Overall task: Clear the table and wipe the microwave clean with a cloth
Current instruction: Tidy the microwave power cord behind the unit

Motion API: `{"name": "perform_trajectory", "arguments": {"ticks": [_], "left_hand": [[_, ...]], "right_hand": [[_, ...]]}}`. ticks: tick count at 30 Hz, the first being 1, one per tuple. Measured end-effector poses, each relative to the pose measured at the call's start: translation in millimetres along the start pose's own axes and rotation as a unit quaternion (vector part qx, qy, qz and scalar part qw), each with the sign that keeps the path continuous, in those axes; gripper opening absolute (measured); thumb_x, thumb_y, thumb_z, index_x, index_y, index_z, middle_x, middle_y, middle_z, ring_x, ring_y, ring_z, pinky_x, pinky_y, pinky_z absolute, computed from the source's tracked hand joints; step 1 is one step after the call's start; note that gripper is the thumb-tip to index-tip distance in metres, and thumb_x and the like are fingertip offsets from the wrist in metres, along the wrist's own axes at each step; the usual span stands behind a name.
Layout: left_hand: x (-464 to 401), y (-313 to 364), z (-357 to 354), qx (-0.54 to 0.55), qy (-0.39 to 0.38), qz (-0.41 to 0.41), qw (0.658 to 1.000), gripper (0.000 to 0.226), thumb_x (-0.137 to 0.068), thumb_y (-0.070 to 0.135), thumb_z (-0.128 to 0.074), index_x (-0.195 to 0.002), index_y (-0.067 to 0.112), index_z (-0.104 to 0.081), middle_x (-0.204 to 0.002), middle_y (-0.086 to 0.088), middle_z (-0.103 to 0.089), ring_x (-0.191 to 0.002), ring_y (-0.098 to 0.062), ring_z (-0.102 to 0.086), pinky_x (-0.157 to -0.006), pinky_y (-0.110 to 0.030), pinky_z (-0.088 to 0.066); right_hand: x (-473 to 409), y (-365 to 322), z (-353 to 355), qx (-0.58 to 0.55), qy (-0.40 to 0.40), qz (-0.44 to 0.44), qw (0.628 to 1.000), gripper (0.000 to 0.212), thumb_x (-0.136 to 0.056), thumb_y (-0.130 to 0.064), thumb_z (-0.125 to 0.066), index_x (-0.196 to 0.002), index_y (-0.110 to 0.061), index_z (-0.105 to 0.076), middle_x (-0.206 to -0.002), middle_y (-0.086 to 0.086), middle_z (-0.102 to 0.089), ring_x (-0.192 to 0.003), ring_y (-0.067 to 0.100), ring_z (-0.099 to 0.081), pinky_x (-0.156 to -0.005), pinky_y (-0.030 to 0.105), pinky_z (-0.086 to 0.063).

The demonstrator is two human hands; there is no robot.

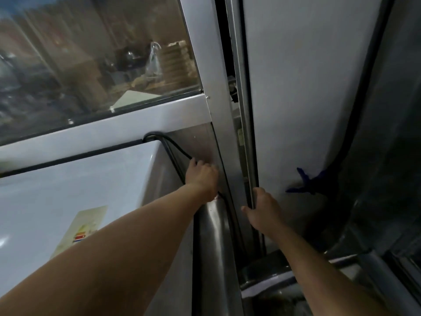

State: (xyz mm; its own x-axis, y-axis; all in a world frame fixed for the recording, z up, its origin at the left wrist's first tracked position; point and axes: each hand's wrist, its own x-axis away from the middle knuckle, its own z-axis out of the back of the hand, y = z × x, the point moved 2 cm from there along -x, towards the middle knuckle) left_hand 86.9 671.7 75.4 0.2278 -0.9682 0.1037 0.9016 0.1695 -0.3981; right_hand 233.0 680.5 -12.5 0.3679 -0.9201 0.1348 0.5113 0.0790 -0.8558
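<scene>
Right hand (pixel 265 209) curled round grey door edge (pixel 248 156), left hand (pixel 201 177) gripping black cable (pixel 175 144) beside white appliance (pixel 75 185), narrow dark gap between metal frame (pixel 211 83) and door, window (pixel 91 55) above

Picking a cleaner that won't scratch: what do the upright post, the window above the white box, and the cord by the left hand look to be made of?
Post: brushed metal, probably aluminium or steel; grey with a soft sheen.
Window: glass or clear plastic; transparent, with reflections.
Cord: black rubber or plastic sheath; bends in a loop.

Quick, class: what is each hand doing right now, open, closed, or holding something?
Left hand: grips the black cable.
Right hand: grips the door edge.
</scene>
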Motion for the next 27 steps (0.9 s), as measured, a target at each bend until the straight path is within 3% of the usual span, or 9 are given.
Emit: {"name": "perform_trajectory", "arguments": {"ticks": [3,7,16,23,27], "left_hand": [[-5,1,-4,-0.057,0.001,-0.020,0.998,0.041,-0.087,0.017,-0.047,-0.128,0.013,-0.046,-0.126,-0.009,-0.056,-0.124,-0.029,-0.041,-0.113,-0.044,-0.015],[-6,4,-9,-0.109,0.012,-0.041,0.993,0.031,-0.089,0.015,-0.045,-0.119,0.015,-0.053,-0.121,-0.009,-0.058,-0.115,-0.028,-0.047,-0.101,-0.039,-0.027],[3,13,4,-0.148,0.020,-0.076,0.986,0.026,-0.092,0.019,-0.045,-0.114,0.017,-0.058,-0.119,-0.008,-0.058,-0.111,-0.027,-0.049,-0.088,-0.036,-0.031],[19,17,46,-0.054,0.086,-0.090,0.991,0.024,-0.086,0.016,-0.052,-0.107,0.019,-0.061,-0.113,-0.004,-0.059,-0.112,-0.026,-0.047,-0.086,-0.038,-0.028],[31,12,76,-0.028,0.137,-0.112,0.984,0.021,-0.087,0.026,-0.053,-0.105,0.021,-0.062,-0.110,-0.003,-0.059,-0.110,-0.025,-0.048,-0.083,-0.037,-0.027]], "right_hand": [[-6,8,-2,0.002,0.006,0.006,1.000,0.067,-0.084,-0.020,-0.068,-0.140,-0.007,-0.035,-0.135,0.014,-0.049,-0.121,0.028,-0.050,-0.101,0.040,-0.044],[-10,19,-4,-0.004,0.005,0.001,1.000,0.064,-0.084,-0.020,-0.068,-0.139,-0.008,-0.037,-0.134,0.012,-0.050,-0.119,0.027,-0.051,-0.101,0.040,-0.044],[3,26,-5,0.003,-0.010,-0.008,1.000,0.059,-0.085,-0.021,-0.067,-0.135,-0.007,-0.040,-0.131,0.013,-0.051,-0.118,0.027,-0.051,-0.100,0.041,-0.045],[24,7,6,0.015,-0.009,-0.013,1.000,0.063,-0.087,-0.022,-0.064,-0.141,-0.012,-0.034,-0.138,0.010,-0.046,-0.124,0.025,-0.048,-0.101,0.038,-0.043],[33,-8,21,0.001,0.008,0.010,1.000,0.055,-0.089,-0.022,-0.061,-0.139,-0.015,-0.038,-0.137,0.008,-0.048,-0.124,0.024,-0.047,-0.097,0.034,-0.042]]}}
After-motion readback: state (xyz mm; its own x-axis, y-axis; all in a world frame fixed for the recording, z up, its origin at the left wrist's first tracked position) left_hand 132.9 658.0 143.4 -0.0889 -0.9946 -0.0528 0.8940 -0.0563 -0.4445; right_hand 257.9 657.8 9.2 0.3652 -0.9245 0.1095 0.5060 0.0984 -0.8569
